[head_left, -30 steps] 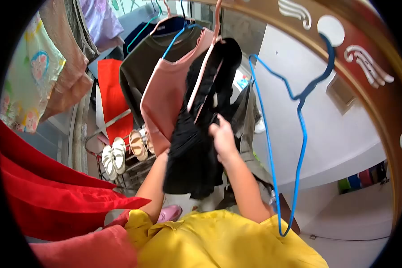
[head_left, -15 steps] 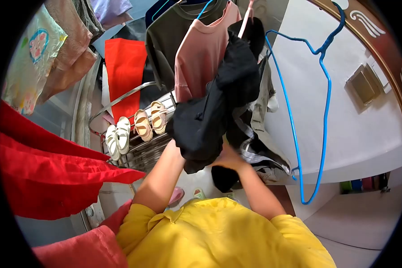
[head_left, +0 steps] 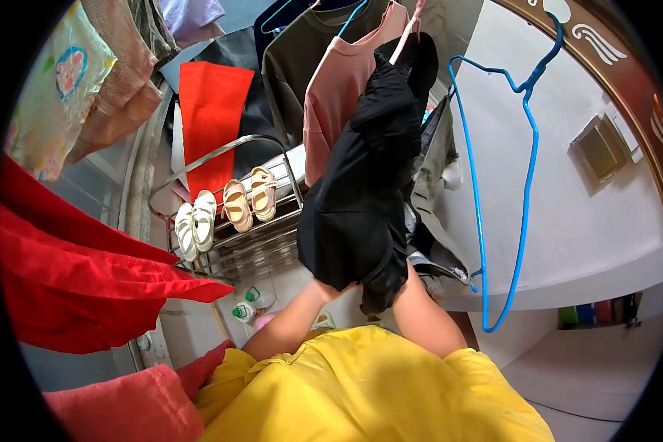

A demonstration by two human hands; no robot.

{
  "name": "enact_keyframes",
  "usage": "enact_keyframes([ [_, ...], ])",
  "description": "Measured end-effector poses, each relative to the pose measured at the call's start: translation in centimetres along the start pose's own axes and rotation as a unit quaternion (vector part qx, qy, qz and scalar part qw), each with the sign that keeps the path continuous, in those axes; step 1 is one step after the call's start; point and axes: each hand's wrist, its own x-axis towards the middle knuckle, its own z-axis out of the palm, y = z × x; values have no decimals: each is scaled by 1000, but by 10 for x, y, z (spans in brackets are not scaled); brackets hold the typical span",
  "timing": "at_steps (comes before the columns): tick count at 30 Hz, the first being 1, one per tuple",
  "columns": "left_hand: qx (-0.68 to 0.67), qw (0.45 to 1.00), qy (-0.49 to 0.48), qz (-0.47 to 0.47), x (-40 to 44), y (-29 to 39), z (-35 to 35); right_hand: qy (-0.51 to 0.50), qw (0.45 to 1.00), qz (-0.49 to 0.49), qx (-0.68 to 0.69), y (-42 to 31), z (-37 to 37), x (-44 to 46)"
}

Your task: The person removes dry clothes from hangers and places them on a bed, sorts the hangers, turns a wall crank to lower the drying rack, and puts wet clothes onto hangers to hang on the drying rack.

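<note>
A black garment (head_left: 357, 214) hangs in front of me from a pink hanger (head_left: 407, 33), its lower part drawn toward my body. My left hand (head_left: 330, 289) reaches up under the lower left edge of the cloth, and its fingers are hidden behind the fabric. On the other side, my right wrist (head_left: 411, 278) meets the garment's lower right edge; the cloth covers that hand. A pink shirt (head_left: 339, 96) hangs just behind, beside a dark grey-green shirt (head_left: 291, 77). Grey and black clothing (head_left: 431, 191) hangs to the right of the black garment.
A blue hanger (head_left: 535, 158) hangs at right by a brown-framed mirror (head_left: 619, 62). Left are red cloth (head_left: 88, 280) and a metal rack (head_left: 269, 141) with white sandals (head_left: 195, 225) and beige sandals (head_left: 237, 206). Green-capped bottles (head_left: 244, 311) stand on the floor.
The black garment's lower part has moved right and down, hanging straighter. Both hands have come lower and closer to my body. Green-capped bottles now show on the floor.
</note>
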Motion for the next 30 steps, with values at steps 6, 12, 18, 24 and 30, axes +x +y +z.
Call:
enact_keyframes([
  [6, -62, 971, -182, 141, -11, 81, 82, 46, 991, -1, 125, 8, -9, 2],
  [12, 291, 895, -47, 336, -27, 41, 155, 39, 988, -88, -120, 7, 19, -26],
  [18, 439, 846, -71, 294, -42, 38, 153, 118, 961, -171, -181, -40, 38, -12],
  [24, 616, 748, -101, 227, -45, 48, 145, 98, 926, -263, -252, -80, 39, -23],
  [30, 734, 584, 67, 340, -90, 175, 153, -28, 877, -57, -476, -54, 3, -39],
])
